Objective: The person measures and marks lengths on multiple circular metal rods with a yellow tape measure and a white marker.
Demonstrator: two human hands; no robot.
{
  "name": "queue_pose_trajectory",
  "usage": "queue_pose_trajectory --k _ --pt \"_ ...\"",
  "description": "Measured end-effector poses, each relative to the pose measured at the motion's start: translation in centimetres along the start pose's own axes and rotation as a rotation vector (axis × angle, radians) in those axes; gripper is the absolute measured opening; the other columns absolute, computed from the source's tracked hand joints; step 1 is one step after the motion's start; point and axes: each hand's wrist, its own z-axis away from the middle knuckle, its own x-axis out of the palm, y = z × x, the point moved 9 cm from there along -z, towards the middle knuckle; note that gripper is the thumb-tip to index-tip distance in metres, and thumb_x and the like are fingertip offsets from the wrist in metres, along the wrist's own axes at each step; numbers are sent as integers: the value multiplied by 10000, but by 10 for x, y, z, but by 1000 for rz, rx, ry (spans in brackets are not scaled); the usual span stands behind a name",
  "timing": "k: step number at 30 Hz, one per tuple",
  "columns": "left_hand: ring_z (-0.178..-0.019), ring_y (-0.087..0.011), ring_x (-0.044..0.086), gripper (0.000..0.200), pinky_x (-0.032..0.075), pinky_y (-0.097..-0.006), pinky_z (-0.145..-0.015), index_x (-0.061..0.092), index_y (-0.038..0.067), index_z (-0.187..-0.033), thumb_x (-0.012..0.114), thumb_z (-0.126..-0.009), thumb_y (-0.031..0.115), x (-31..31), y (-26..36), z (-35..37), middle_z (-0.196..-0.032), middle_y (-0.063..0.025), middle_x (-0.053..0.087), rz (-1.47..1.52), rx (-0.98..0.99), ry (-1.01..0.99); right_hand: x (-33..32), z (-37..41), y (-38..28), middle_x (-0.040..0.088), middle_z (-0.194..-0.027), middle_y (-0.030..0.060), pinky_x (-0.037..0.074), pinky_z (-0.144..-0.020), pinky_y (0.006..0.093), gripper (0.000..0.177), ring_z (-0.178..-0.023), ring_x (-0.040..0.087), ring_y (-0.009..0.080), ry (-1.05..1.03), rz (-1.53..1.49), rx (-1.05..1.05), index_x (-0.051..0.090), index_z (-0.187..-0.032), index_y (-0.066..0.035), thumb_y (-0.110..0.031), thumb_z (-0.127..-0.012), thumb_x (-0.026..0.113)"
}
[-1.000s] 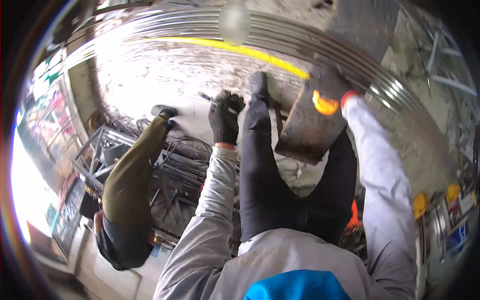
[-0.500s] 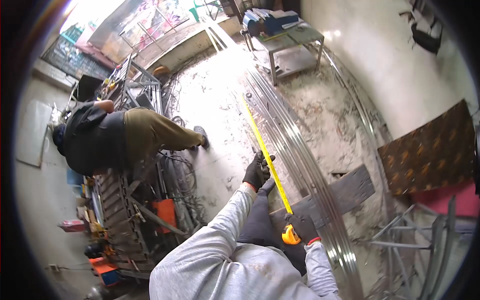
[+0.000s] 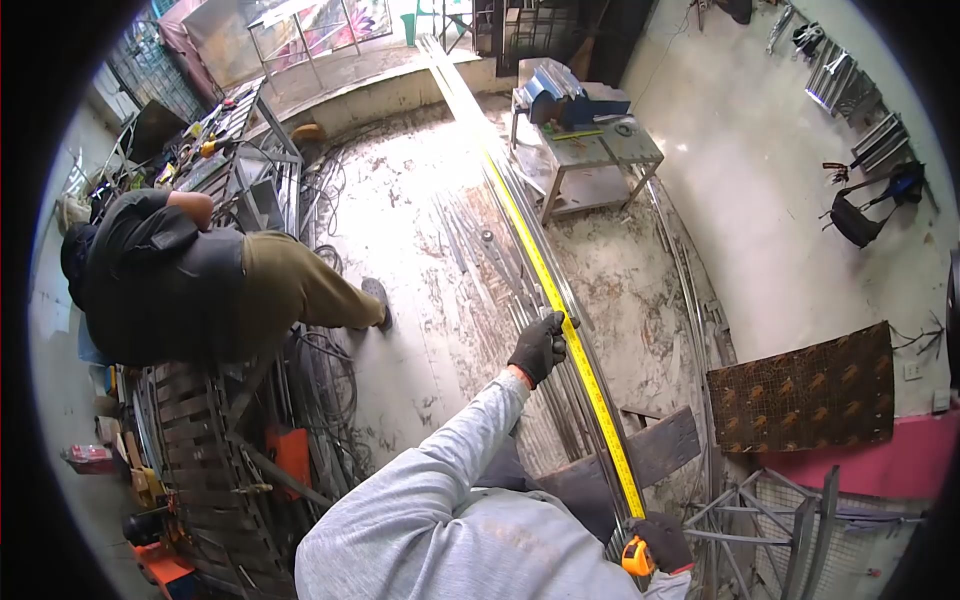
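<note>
My right hand [image 3: 664, 543], in a dark glove, is closed round the orange case of a tape measure [image 3: 637, 556] low in the view. From it the yellow tape blade [image 3: 603, 410] runs out, long and straight, over the metal bars [image 3: 566, 410] toward the bright far end. My left hand [image 3: 538, 350], also gloved, is closed at the blade's left edge, with the thumb against the tape. The blade's far tip is lost in glare.
At left another person [image 3: 170, 280] bends over a cluttered rack [image 3: 190, 400]. A metal table [image 3: 585, 150] stands beyond the bars. A dark plank [image 3: 650, 450] lies under them. At lower right is a metal frame [image 3: 800, 540], near a patterned board [image 3: 805, 390].
Both hands have moved right, bringing the tape from beside the bars to over them. The right hand with the case is now lower. The camera view has shifted too.
</note>
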Motion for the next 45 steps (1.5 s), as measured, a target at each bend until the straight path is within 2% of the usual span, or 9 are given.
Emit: queue_pose_trajectory --k 2,5,13,17,25,31,33,40,45 --pt "-472 -67 375 361 309 -239 -436 702 70 -1054 589 -1011 410 16 31 -4 -623 38 491 25 98 7 -17 5 3 670 -721 30 458 -582 294 223 -640 610 105 76 156 -62 738 -861 1 -200 -913 655" --pt "-455 -63 343 378 293 -233 -427 717 69 -1034 580 -1015 421 29 62 -10 -570 66 370 8 130 82 -15 20 -28 665 -672 46 461 -560 308 201 -588 615 127 115 118 -31 738 -836 8 -173 -887 667" --pt "-456 -60 340 305 320 -229 -410 699 72 -1043 574 -1027 349 25 107 -23 -624 25 519 -26 189 154 -16 34 -62 683 -677 62 473 -569 290 189 -591 622 127 148 108 -69 751 -852 26 -139 -860 659" --pt "-515 -64 383 276 359 -231 -436 635 135 -1244 574 -1028 296 10 110 -26 -1036 -57 693 -160 146 139 -6 38 -75 692 -688 56 477 -575 292 203 -612 630 119 87 235 -112 758 -887 23 -157 -858 671" --pt "-433 -119 382 328 332 -287 -412 734 52 -928 614 -976 354 -15 135 -67 -555 30 406 -205 233 240 -23 5 -27 681 -712 39 469 -581 295 224 -631 616 113 19 122 15 731 -865 6 -195 -908 644" --pt "-446 -124 399 286 356 -294 -419 704 45 -932 632 -959 320 -24 150 -126 -593 6 495 -214 206 226 -37 -5 -30 642 -673 15 450 -553 292 220 -605 591 100 0 157 8 702 -828 -17 -215 -918 672" --pt "-492 -95 410 189 361 -268 -415 604 98 -1042 649 -952 259 -18 160 -134 -939 -109 689 -259 226 264 -45 -12 -33 636 -664 13 447 -544 292 231 -592 588 99 -4 162 7 693 -818 -19 -224 -923 679" --pt "-448 -135 409 244 343 -294 -415 693 46 -881 676 -914 287 5 218 -174 -603 -11 504 -339 350 251 -51 -58 -55 630 -635 24 449 -517 297 292 -556 594 107 -82 161 -45 668 -779 -28 -267 -947 676" --pt "-502 -151 481 267 392 -301 -433 651 36 -1050 657 -927 273 4 268 -213 -872 -122 726 -383 331 210 -37 -103 -89 627 -640 22 442 -531 293 300 -565 575 102 -50 160 -122 660 -785 -24 -272 -955 667"
